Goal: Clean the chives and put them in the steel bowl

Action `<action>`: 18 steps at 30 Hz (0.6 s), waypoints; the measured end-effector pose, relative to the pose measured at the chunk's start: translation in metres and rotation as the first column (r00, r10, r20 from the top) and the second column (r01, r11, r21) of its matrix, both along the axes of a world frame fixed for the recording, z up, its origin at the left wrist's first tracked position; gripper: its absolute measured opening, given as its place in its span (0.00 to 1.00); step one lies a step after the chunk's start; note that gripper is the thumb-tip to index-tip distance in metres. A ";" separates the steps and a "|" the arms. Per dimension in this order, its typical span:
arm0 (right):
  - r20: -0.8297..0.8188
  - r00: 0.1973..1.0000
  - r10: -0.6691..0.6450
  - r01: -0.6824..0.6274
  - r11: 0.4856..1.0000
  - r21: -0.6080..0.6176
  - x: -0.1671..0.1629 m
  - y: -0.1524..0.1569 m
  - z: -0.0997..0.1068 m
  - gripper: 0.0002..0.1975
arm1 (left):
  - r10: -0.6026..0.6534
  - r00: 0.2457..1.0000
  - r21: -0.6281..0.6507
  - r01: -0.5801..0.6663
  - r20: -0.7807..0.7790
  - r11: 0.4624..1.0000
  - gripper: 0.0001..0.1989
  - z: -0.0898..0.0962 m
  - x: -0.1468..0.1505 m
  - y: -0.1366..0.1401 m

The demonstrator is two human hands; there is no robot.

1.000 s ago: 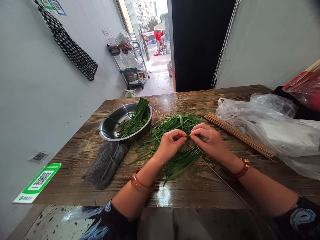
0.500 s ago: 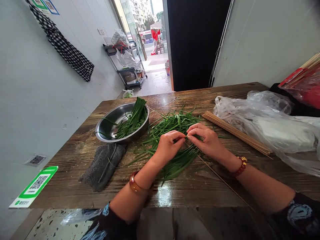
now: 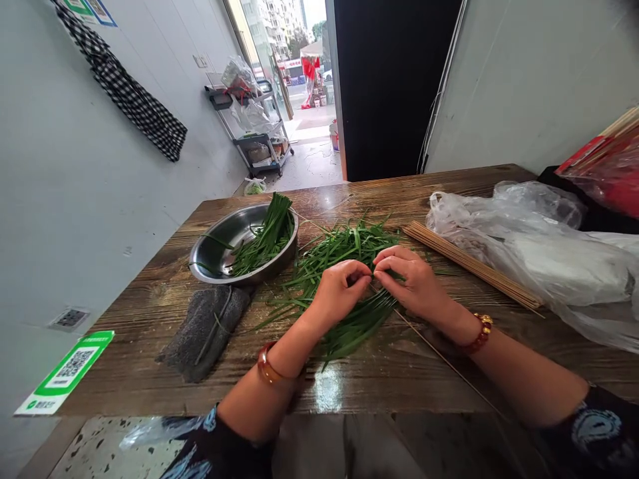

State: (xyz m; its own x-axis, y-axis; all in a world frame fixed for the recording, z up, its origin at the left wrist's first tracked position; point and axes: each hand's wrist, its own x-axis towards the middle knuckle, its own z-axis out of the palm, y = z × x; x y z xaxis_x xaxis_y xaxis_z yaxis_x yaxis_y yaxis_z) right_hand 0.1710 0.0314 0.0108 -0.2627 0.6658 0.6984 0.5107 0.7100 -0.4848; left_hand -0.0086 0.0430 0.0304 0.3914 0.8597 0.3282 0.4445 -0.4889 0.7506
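Observation:
Over a loose pile of green chives, my left hand and my right hand meet fingertip to fingertip. Both hands are closed in a pinch. Whatever lies between the fingertips is too small and hidden to name. More long chive leaves spread on the table beneath both hands. One thin wooden skewer slants from below my right hand toward the table's front edge. Left of the pile stands a steel bowl with a bunch of chives leaning on its inner side.
A bundle of skewers lies right of my hands, beside clear plastic bags. A dark grey mesh cloth bundle sits in front of the bowl. The wooden table ends at a front edge near my forearms. A cart stands by the doorway.
My hands stay nearly in place, fingertips still together. The yellowish-green bit that showed between them is now hardly visible. The view has shifted very slightly.

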 end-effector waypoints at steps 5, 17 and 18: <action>-0.066 0.998 -0.008 0.006 1.000 -0.023 0.003 0.003 0.002 0.05 | 0.015 0.996 -0.105 -0.006 0.084 0.994 0.04 0.002 -0.001 0.002; -0.027 0.941 -0.337 0.334 0.940 -0.073 0.050 0.026 -0.005 0.07 | 0.142 0.982 -0.062 -0.135 0.127 0.989 0.05 0.002 -0.011 0.014; -0.004 0.942 -0.336 0.334 0.940 -0.073 0.051 0.027 -0.007 0.07 | 0.157 0.979 -0.062 -0.150 0.132 0.987 0.05 0.002 -0.012 0.014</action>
State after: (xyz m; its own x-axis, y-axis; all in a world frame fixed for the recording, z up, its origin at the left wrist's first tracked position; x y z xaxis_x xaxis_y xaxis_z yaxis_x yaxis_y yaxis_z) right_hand 0.2224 0.0585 0.0041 -0.0047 0.7611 0.6487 0.7046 0.4628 -0.5379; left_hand -0.0208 0.0572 0.0326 0.2083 0.9232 0.3231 0.4031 -0.3820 0.8316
